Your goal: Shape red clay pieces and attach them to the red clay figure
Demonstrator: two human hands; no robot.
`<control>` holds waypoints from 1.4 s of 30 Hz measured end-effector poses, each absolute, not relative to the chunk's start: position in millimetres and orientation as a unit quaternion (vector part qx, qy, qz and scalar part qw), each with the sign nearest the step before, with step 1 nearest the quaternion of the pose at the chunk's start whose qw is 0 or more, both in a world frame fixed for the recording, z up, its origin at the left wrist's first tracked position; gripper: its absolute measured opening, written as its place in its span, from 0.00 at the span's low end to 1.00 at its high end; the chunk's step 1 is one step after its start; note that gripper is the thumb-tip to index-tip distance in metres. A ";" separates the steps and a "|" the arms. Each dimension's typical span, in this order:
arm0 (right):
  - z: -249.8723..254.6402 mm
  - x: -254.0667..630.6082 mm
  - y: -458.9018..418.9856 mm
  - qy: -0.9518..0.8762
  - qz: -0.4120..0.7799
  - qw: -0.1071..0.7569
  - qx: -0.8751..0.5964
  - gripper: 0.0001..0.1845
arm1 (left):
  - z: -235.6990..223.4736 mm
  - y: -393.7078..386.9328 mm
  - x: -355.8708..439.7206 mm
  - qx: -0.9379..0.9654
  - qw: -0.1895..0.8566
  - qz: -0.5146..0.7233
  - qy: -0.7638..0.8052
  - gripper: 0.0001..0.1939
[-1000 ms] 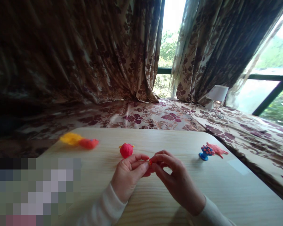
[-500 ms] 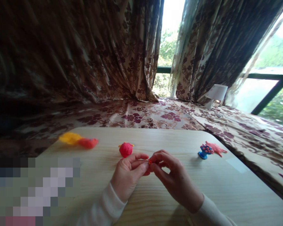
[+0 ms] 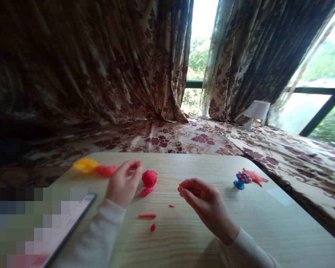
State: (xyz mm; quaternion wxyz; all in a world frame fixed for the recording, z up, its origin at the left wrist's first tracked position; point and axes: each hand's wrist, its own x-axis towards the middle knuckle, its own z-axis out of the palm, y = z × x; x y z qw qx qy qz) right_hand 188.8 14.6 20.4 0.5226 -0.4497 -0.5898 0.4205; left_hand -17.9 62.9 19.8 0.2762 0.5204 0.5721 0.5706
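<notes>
My right hand [image 3: 202,201] pinches a small orange-red clay piece [image 3: 180,187] between thumb and fingertips, above the table. To the left, my left hand [image 3: 124,184] is raised with curled fingers slightly apart and nothing visible in them. It is close to a red clay lump [image 3: 106,170] joined by a yellow clay lump [image 3: 86,165]. Between my hands sits a round red clay ball [image 3: 149,178] with small yellow bits at its sides. A flattish red piece [image 3: 146,191] lies just before it. Nearer me are a red clay roll [image 3: 147,216], a small red blob [image 3: 153,227] and a thin red sliver [image 3: 171,206].
A blue clay stand with pink dots [image 3: 242,179] and a flat pink clay piece [image 3: 256,176] are at the right of the wooden table [image 3: 268,223]. At lower left a tablet-like device [image 3: 83,208] is partly blurred out. A white lamp [image 3: 258,109] stands behind.
My hands have come apart. The left moved up and left, uncovering the red pieces on the table; the right stays put, keeping the small clay piece.
</notes>
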 end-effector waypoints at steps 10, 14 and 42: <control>17.0 181.6 13.5 -0.563 0.465 0.521 -0.442 0.06 | -4.0 72.9 -19.6 0.518 0.288 0.514 0.620 0.30; 19.0 180.6 12.9 -0.552 0.475 0.518 -0.448 0.05 | -6.3 74.2 -15.9 0.517 0.289 0.506 0.627 0.31; 20.6 180.8 11.0 -0.544 0.487 0.504 -0.462 0.07 | -1.1 67.4 -22.9 0.736 0.013 0.436 0.518 0.13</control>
